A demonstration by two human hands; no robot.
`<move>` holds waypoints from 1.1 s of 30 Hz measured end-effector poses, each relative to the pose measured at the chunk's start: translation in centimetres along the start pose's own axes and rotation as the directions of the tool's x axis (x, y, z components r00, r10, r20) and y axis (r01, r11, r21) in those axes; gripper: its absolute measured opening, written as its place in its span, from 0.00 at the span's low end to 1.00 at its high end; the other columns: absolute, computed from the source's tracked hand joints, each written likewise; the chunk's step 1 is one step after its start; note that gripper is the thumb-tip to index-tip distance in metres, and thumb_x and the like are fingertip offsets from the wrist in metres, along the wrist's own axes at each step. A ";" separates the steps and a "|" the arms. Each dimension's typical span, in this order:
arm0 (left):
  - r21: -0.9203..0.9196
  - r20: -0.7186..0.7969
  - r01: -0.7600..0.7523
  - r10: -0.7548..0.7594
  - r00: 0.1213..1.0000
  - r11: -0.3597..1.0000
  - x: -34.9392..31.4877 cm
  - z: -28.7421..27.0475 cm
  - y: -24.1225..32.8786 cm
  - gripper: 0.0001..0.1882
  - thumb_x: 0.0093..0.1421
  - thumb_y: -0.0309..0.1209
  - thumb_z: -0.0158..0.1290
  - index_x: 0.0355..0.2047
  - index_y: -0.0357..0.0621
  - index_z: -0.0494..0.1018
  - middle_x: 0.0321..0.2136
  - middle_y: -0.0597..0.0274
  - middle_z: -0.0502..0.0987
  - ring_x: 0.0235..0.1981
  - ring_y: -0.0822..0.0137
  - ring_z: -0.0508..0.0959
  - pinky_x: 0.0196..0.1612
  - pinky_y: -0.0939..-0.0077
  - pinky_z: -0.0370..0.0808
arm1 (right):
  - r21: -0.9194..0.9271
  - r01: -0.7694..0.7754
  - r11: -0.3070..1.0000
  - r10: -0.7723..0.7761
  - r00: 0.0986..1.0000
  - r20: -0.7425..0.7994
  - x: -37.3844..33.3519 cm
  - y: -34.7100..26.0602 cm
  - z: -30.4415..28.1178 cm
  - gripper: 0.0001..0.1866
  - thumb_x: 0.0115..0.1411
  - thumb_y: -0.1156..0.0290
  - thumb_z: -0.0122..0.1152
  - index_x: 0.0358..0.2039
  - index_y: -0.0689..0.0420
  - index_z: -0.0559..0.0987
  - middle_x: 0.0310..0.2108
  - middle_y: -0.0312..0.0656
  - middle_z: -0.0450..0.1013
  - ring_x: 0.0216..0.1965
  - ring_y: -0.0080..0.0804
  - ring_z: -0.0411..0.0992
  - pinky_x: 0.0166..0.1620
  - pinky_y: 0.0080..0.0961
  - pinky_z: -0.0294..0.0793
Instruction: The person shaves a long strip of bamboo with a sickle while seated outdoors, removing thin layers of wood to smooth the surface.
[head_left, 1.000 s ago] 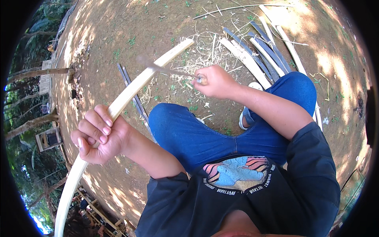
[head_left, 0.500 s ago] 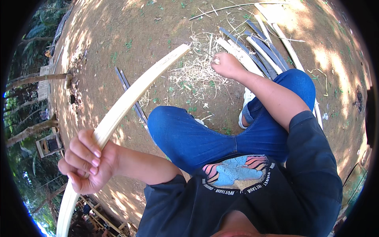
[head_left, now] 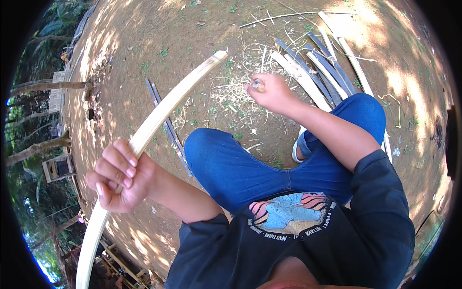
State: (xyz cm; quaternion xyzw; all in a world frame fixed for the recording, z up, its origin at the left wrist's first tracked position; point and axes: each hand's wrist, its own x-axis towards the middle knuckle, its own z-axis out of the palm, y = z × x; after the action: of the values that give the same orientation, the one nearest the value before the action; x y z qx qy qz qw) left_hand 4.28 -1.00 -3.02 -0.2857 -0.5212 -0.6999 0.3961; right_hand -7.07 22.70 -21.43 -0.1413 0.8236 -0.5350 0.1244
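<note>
My left hand (head_left: 122, 174) is closed round a long pale strip of split bamboo (head_left: 159, 113). The strip slants from the lower left up toward the middle, its far end free in the air with a brownish mark near the tip. My right hand (head_left: 273, 92) is closed in a fist beyond my knees, above the shavings. Out of that fist shows the round end of a short handle (head_left: 259, 86); the rest of the tool is hidden by my fingers. The strip and my right hand are apart.
Curly pale shavings (head_left: 231, 94) litter the dirt ground before me. More pale strips (head_left: 308, 82) and dark strips (head_left: 337, 72) lie at the right beside my knee. Two thin dark strips (head_left: 166, 123) lie by my left knee. Wooden poles (head_left: 43, 87) stand at the left edge.
My left hand and the bamboo strip have moved slightly up and to the right. My right hand has come nearer and a little left, now showing the handle's end.
</note>
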 end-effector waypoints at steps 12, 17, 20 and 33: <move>-0.077 0.055 0.062 -0.057 0.997 0.995 2.1 3.2 1.0 0.16 0.61 0.35 0.44 0.15 0.55 0.58 0.07 0.73 0.61 0.11 0.77 0.61 0.17 0.82 0.61 | -0.122 -0.010 0.992 0.008 1.000 -0.022 2.0 4.5 -0.2 0.13 0.57 0.60 0.60 0.29 0.59 0.79 0.22 0.51 0.76 0.26 0.46 0.76 0.32 0.40 0.75; -0.012 0.008 0.053 -0.053 0.999 0.999 1.5 2.3 -1.1 0.16 0.61 0.35 0.44 0.16 0.55 0.58 0.07 0.73 0.61 0.10 0.76 0.61 0.17 0.80 0.60 | -0.039 0.151 0.988 -0.141 0.972 0.187 -1.7 -2.0 0.9 0.13 0.57 0.60 0.61 0.27 0.59 0.78 0.21 0.51 0.75 0.22 0.47 0.75 0.31 0.40 0.73; 0.001 0.038 0.015 -0.015 0.999 1.000 1.8 2.9 0.7 0.17 0.61 0.34 0.45 0.15 0.55 0.58 0.06 0.74 0.61 0.09 0.77 0.62 0.17 0.82 0.61 | 0.069 0.100 0.993 -0.111 0.979 0.174 -1.8 -1.2 1.9 0.13 0.57 0.61 0.60 0.27 0.58 0.79 0.22 0.50 0.76 0.20 0.46 0.75 0.31 0.39 0.74; -0.007 -0.208 -0.001 0.000 0.978 1.000 2.7 0.5 3.2 0.30 0.58 0.63 0.50 0.15 0.51 0.63 0.11 0.72 0.65 0.13 0.74 0.66 0.19 0.81 0.64 | 0.080 -0.030 0.996 0.041 0.991 -0.128 0.9 1.4 -0.7 0.18 0.57 0.56 0.61 0.34 0.62 0.80 0.24 0.53 0.76 0.27 0.48 0.76 0.32 0.39 0.72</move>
State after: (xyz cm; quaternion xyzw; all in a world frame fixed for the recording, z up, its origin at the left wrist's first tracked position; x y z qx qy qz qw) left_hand 5.61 -1.68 0.95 -0.2125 -0.4742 -0.7278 0.4476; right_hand -8.25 23.51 -22.50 -0.0866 0.8109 -0.5724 0.0855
